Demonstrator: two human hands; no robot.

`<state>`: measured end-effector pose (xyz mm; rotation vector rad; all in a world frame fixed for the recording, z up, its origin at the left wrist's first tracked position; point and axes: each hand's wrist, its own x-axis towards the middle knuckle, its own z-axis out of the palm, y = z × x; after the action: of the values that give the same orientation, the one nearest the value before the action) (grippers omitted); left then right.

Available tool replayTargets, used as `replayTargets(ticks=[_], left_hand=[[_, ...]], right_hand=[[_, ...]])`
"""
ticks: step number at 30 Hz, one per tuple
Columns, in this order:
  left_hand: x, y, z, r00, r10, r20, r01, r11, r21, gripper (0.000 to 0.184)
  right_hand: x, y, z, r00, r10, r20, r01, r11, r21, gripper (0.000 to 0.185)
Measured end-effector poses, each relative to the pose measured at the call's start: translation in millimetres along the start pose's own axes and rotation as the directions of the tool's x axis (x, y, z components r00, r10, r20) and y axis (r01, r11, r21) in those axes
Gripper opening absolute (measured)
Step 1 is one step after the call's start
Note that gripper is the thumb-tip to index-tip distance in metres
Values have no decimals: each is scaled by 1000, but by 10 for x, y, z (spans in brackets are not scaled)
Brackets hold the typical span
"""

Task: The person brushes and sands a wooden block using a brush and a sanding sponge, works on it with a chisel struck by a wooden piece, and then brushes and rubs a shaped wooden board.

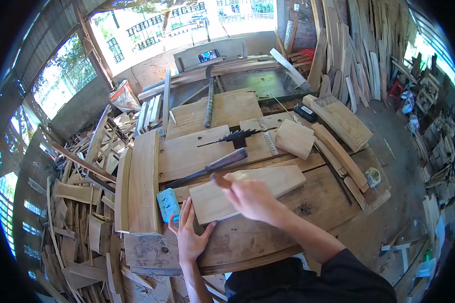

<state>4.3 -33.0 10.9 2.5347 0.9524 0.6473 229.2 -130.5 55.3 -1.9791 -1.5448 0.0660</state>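
Observation:
A pale, tapered wooden board (280, 179) lies flat on the workbench in front of me. My left hand (191, 241) rests at its left end with fingers stretched out, the thumb along the near edge. Just beyond those fingertips is a light-blue sponge-like block (168, 204). Over the middle of the board, my right hand (255, 199) is closed around a tool with a brown wooden end (220, 180); the rest of it is hidden or blurred. Behind the board lies a chisel-like tool with a dark wooden handle (227, 159).
Curved planks (142, 187) stand at the bench's left. A toothed saw blade (237, 135), a hammer-like tool (210, 103), a wood block (294, 137) and a tape roll (372, 177) lie on the bench (318, 202). Scrap wood (76, 242) heaps the floor at left.

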Motion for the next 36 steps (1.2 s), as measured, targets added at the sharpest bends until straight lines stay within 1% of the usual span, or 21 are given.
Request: replayTargets(ticks=[2, 6, 7, 9, 10, 11, 13, 15, 16, 18, 19, 21, 22, 23, 25, 27, 29, 31, 32, 34, 36], left_hand=[[-3, 1, 6, 1000, 0, -8, 0, 1000, -6, 91], [-22, -58, 20, 1000, 17, 0, -17, 1000, 16, 91], [-19, -46, 20, 1000, 6, 2, -6, 1000, -7, 91], [-8, -25, 13, 1000, -4, 6, 5, 999, -32, 90], [-5, -6, -2, 1000, -11, 8, 11, 1000, -29, 90], [-1, 8, -9, 1000, -17, 10, 17, 1000, -26, 90], [0, -1, -11, 1000, -15, 12, 16, 999, -28, 89], [-8, -6, -7, 1000, -19, 13, 20, 999, -30, 88], [-5, -4, -6, 1000, -17, 9, 17, 1000, -26, 88], [-6, 3, -12, 1000, -20, 6, 20, 1000, -23, 88], [-5, 11, -17, 1000, -20, 4, 20, 999, -29, 88], [-7, 21, -17, 1000, -17, 3, 17, 999, -37, 87], [-7, 21, -19, 1000, -13, 6, 13, 1000, -16, 88], [-3, 20, -21, 1000, -9, 7, 9, 1000, 6, 89], [2, 15, -18, 1000, -13, 7, 13, 1000, -14, 88], [0, 4, -6, 1000, -16, 8, 17, 999, -35, 87], [-3, -9, 4, 1000, -9, 5, 9, 1000, -28, 88], [-5, -6, -2, 1000, -8, 9, 8, 1000, -6, 90], [-7, -7, -6, 1000, -7, 14, 7, 1000, 14, 93], [-10, -29, 4, 1000, -7, 21, 7, 1000, 21, 93], [-7, -27, 0, 1000, -6, 28, 5, 1000, 28, 93]], right_hand=[[24, -199, 140, 992, -54, 112, 33, 984, 178, 30], [-20, -355, 280, 972, -166, 166, 102, 935, 340, 28], [-32, -326, 265, 972, -168, 165, 103, 934, 341, 28], [-77, -226, 166, 979, -158, 131, 100, 924, 370, 25], [-109, -139, 156, 988, -143, 52, 117, 933, 339, 25], [-157, -41, 100, 989, -141, 53, 115, 934, 337, 25], [-206, 139, -122, 994, 15, 106, -49, 943, 329, 26], [-287, 377, -267, 996, 90, 14, -91, 969, 229, 26], [-315, 490, -356, 996, 89, 18, -91, 970, 227, 26], [-316, 636, -501, 973, 176, -151, -192, 976, -102, 32], [-290, 643, -532, 973, 176, -147, -192, 976, -104, 32], [-262, 622, -618, 928, 272, -254, -335, 909, -249, 28], [-221, 566, -592, 932, 261, -250, -338, 876, -346, 25], [-186, 508, -539, 932, 261, -251, -338, 875, -346, 25], [-143, 367, -364, 983, 78, -164, -141, 897, -418, 25], [-56, 264, -60, 982, -94, -166, 34, 942, -335, 32], [58, -18, 71, 992, -121, -40, 113, 978, -176, 35], [182, -279, 114, 980, -119, 159, 116, 993, 30, 34], [241, -343, 200, 980, -122, 156, 118, 992, 33, 34], [320, -402, 357, 967, -229, 112, 195, 948, 251, 33], [380, -355, 383, 967, -208, 150, 155, 940, 305, 32]])
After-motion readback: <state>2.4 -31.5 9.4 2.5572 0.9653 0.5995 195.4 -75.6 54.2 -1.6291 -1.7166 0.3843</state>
